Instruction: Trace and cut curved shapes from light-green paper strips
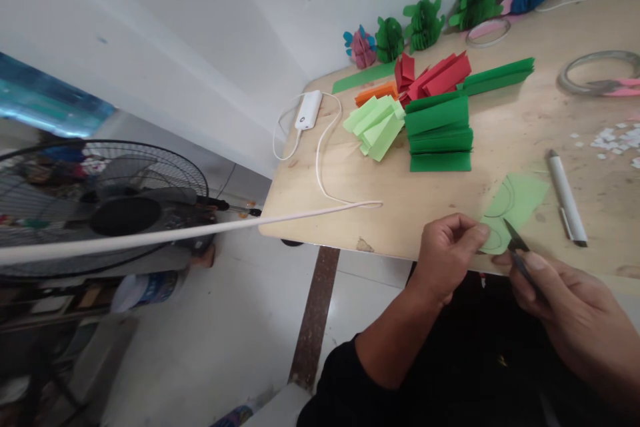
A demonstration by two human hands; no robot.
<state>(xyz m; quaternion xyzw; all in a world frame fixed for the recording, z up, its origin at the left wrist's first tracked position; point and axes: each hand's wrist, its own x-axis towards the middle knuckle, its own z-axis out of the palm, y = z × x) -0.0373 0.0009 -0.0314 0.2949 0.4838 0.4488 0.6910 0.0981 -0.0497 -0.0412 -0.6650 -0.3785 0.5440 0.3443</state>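
Note:
A light green sheet of paper [526,201] with curved pencil outlines is pinched at its near left corner by my left hand [447,250]. My right hand [565,300] grips a pair of dark scissors [519,243], their pointed blade reaching over the paper's near edge. Fingers hide most of the handles. To the right of the paper lies a white pen [567,199] with a black end. Beyond my left hand stands a stack of folded dark green paper [440,133], beside a folded light green bundle [377,123].
Red folded paper [440,78] and an orange piece [376,93] lie farther back. Paper figures [425,23] line the wall. Tape rolls [575,77] and white scraps [615,139] are at right. A power bank [309,110] trails a white cable near the left edge, beside a floor fan [125,207].

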